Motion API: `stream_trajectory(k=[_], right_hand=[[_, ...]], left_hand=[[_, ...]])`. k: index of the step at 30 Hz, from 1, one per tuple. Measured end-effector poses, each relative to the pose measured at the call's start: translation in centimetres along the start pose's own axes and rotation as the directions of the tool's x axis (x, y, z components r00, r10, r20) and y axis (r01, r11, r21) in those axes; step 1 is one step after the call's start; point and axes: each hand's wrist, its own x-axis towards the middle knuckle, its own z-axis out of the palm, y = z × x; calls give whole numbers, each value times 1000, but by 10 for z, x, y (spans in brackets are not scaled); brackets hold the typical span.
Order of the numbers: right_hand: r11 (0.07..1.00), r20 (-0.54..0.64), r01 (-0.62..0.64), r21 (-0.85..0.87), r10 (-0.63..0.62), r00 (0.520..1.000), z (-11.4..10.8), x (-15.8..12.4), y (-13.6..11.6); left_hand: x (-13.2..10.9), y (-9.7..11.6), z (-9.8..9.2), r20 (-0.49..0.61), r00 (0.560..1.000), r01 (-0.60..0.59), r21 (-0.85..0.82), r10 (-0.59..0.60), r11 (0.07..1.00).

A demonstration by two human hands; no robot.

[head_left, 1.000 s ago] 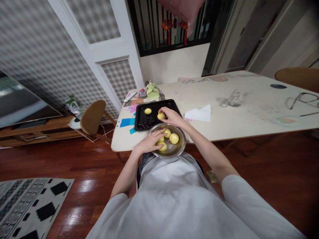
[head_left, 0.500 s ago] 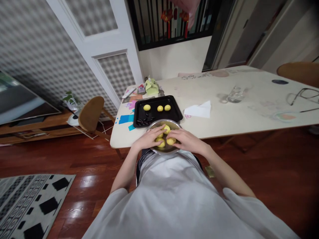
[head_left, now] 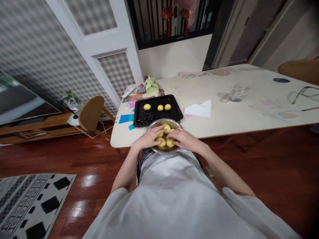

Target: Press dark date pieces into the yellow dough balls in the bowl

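A metal bowl (head_left: pixel 164 152) holding several yellow lemons (head_left: pixel 166 128) is at the table's near edge, close against my body. My left hand (head_left: pixel 149 136) reaches in over the left rim, its fingers curved over lemons and its thumb against a near lemon (head_left: pixel 161 142). From the right, my right hand (head_left: pixel 184 138) has its fingers and thumb around another lemon (head_left: pixel 170 142). The fingers partly hide the fruit. Just beyond the bowl lies a black baking tray (head_left: pixel 159 99) with three lemons, the leftmost (head_left: pixel 147 107) apart, and some small dark pieces (head_left: pixel 146 120).
A white paper sheet (head_left: pixel 199 109) lies right of the tray on the white table (head_left: pixel 219 122). Farther right are a clear glass (head_left: pixel 236 93) and eyeglasses (head_left: pixel 302 94). A green tissue box (head_left: pixel 151 86) stands behind the tray. A wooden chair (head_left: pixel 91 113) is at left.
The lemon at my right hand has shifted slightly left within the bowl. Both hands stay in the bowl, and the tray's lemons have not moved.
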Motion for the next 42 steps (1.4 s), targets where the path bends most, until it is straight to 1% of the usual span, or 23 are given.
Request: stream_trajectory(k=[3,5,7,9,11,12,14,15,16,18,20,22,24,28,31,32,34,35,36,38,40,42], right_hand=[[1000,-53,22,15,-21,998,-7,1,2],[1000,-125,22,14,-20,992,-12,5,11],[1000,-221,-1,-17,-3,975,-17,17,28],[995,-310,-51,-80,24,951,-20,35,51],[982,-356,-110,-151,49,933,-20,58,79],[970,-346,-141,-198,66,936,-20,70,92],[918,-268,-227,-325,140,953,-18,94,116],[883,-219,-265,-388,191,957,-17,104,125],[867,-200,-280,-412,214,956,-15,113,132],[849,-175,-289,-442,235,956,-12,126,142],[843,-167,-285,-456,234,958,-10,134,146],[835,-169,-283,-472,229,959,-11,135,145],[830,-182,-278,-484,215,959,-13,130,140],[847,-237,-246,-471,148,960,-16,103,116],[929,-411,-176,-326,28,911,-14,72,88],[952,-449,-142,-273,4,893,-13,61,77],[983,-486,-71,-167,-20,874,-10,42,56],[993,-485,-41,-111,-18,874,-8,33,46],[999,-467,-14,-51,-11,884,-6,26,37],[997,-397,21,70,9,918,-1,16,23],[986,-318,39,161,15,948,5,10,16],[978,-278,45,202,14,960,10,8,14]], left_hand=[[1,1,0,7,1000,16,11,-16,1000],[1,2,0,8,1000,20,20,-20,1000],[2,2,0,6,1000,22,27,-22,999],[2,2,1,-1,1000,22,29,-22,999],[2,3,1,-14,1000,14,25,-13,1000],[1,3,1,-19,1000,9,20,-8,1000],[1,3,1,-27,1000,2,11,-2,1000],[1,3,1,-28,1000,0,9,0,1000],[0,3,1,-29,1000,-2,8,2,1000],[0,3,0,-29,1000,-3,9,3,1000],[-1,3,0,-28,1000,-3,10,3,1000],[-1,2,1,-30,1000,-2,13,2,1000],[-1,2,1,-34,999,-4,15,4,1000],[0,3,1,-30,1000,-5,19,6,1000],[1,4,1,-18,1000,-1,32,2,1000],[1,4,1,-13,1000,0,34,1,999],[2,5,0,1,1000,7,38,-7,999],[2,5,0,9,1000,17,41,-17,999],[2,5,0,16,999,29,45,-29,999],[3,5,-1,30,999,42,53,-43,998],[3,6,-2,35,999,33,51,-35,998],[4,6,-3,34,999,24,43,-25,999]])
